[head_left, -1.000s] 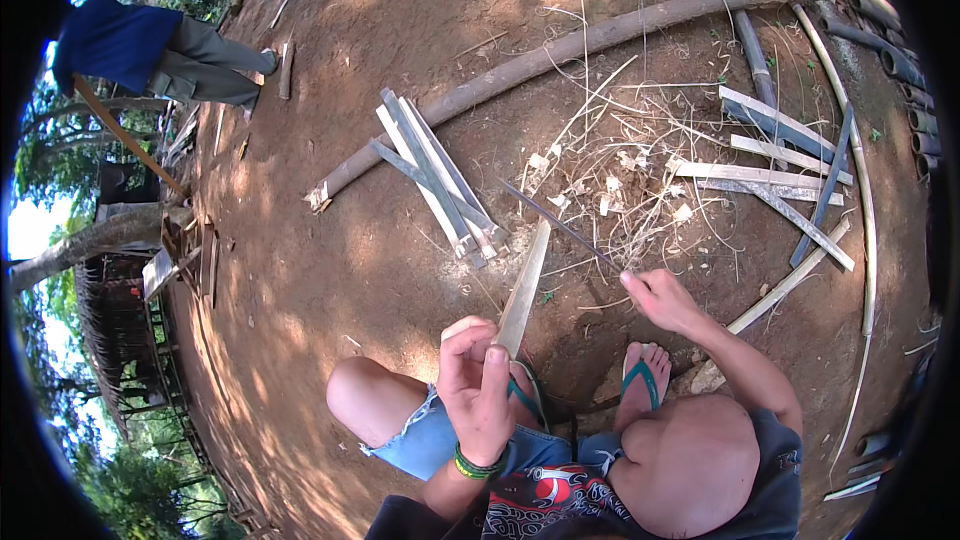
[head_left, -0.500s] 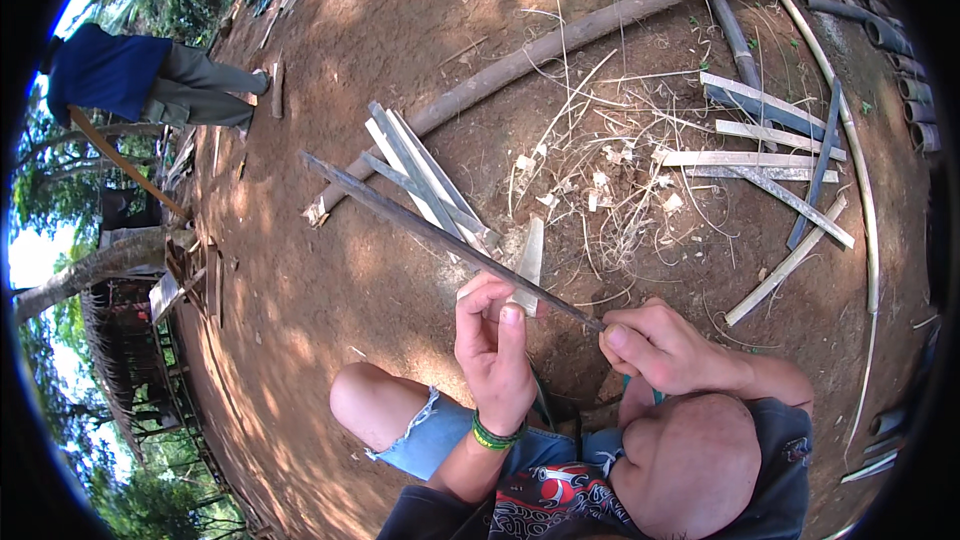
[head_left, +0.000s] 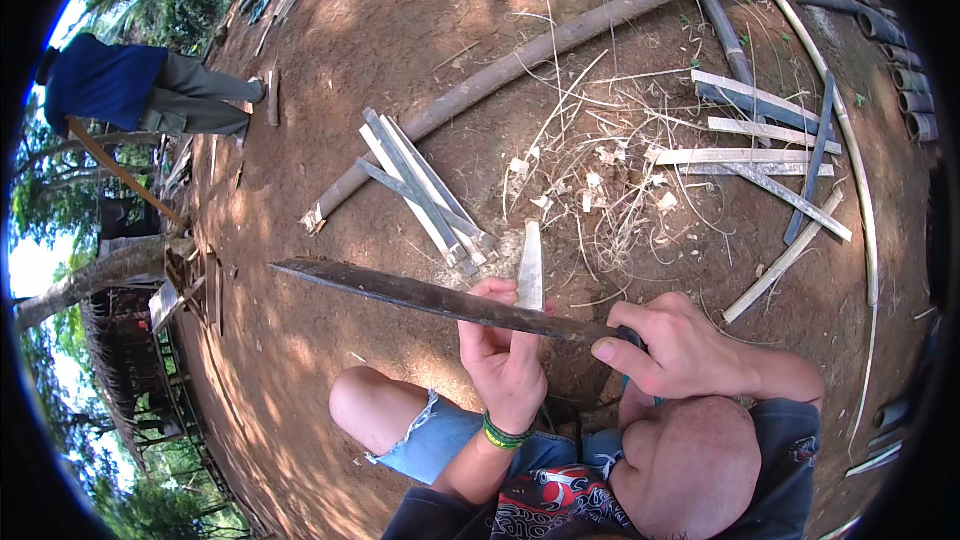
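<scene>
1. Nearest the camera, the person sits low over the bare dirt ground (head_left: pixel 300 340), one bent knee in frayed denim shorts (head_left: pixel 440 435) at the lower middle of the view.
2. The left hand (head_left: pixel 505 350), a green wristband (head_left: pixel 505 433) on its wrist, is clenched around a pale bamboo strip (head_left: pixel 530 265), holding it upright so its top end stands above the fingers.
3. The right hand (head_left: pixel 675 345) is clenched around the handle of a long dark blade (head_left: pixel 420 295), just beside the left hand.
4. The blade lies nearly level, running from the right hand out to the person's left, and crosses the bamboo strip where the left hand grips it; whether the edge bites into the strip cannot be told.
5. Just beyond the hands, a bundle of split bamboo slats (head_left: pixel 425 190) lies on the ground, with pale shavings and thin fibres (head_left: pixel 590 180) scattered beside it.
6. To the right, more flat slats (head_left: pixel 750 130) lie crossed over one another.
7. Farther off, a long bamboo pole (head_left: pixel 560 40) runs slantwise across the ground.
8. At the far left edge of the ground, another person in a blue top (head_left: pixel 105 85) stands bent over, well apart.
</scene>
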The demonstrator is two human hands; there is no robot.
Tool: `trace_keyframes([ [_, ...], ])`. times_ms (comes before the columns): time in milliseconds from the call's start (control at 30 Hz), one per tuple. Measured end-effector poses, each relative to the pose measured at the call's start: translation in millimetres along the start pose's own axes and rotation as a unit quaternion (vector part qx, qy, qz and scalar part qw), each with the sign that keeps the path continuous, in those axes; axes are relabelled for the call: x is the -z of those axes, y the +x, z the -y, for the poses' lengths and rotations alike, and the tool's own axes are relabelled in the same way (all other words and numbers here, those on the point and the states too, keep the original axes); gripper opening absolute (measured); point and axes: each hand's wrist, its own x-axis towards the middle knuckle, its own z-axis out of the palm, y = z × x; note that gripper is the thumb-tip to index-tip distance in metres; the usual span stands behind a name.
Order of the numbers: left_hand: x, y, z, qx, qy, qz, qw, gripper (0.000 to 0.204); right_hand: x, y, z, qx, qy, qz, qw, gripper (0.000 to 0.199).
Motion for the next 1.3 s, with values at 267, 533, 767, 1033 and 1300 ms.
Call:
trace_keyframes([
  [267, -1.1, -3.0, 3.2, -0.008, -0.006, -0.005, 1.000, 0.031, 4.6, -1.1, 0.4, 0.039, -0.141, -0.021, 0.989, 0.049],
  [533, -0.5, -3.6, 4.3, -0.004, 0.000, -0.002, 1.000, 0.031, 10.6, 1.7, 6.7, 0.006, -0.121, 0.009, 0.993, 0.051],
  [767, 16.7, 10.9, -38.5, -0.368, 0.336, -0.079, 0.863, 0.051, 17.6, -3.3, 6.0, -0.022, -0.074, 0.023, 0.997, 0.049],
  [1033, -4.5, 46.5, -79.8, -0.288, 0.678, 0.053, 0.674, 0.055, 17.3, -1.3, 9.3, -0.030, -0.065, 0.033, 0.997, 0.048],
  [1300, 11.8, 62.3, -68.7, -0.289, 0.705, 0.090, 0.641, 0.055, 7.5, 13.1, -16.0, -0.057, -0.081, 0.032, 0.995, 0.054],
])
